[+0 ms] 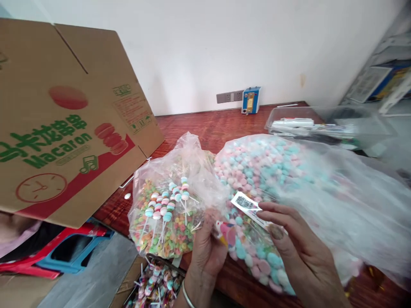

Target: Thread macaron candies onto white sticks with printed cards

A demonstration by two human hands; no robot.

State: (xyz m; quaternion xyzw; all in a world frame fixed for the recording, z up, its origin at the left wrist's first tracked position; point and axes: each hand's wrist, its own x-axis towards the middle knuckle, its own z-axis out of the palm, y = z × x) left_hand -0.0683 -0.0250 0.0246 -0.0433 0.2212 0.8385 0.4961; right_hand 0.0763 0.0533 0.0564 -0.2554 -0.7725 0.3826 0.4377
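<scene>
Head view, left hand clasped on wrapper, right hand pinching its other end, above candy bag

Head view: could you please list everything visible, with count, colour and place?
cardboard box: one, brown with green and red print, tilted at left.
table: one, red-brown wood, under the bags.
small bag: one, clear, multicoloured candy rings and pastel lollipops inside, table centre.
large bag: one, clear, pink and blue candies inside, right of it.
tub: one, transparent, table's far right.
device: one, blue and white, against the wall.
stools: two, red and blue, lower left floor.
lollipops: many, mixed colours, bottom centre.
small packet: one, clear with white code label, between both hands.
left hand: one, grips the packet's lower end.
right hand: one, pinches its label end.
</scene>
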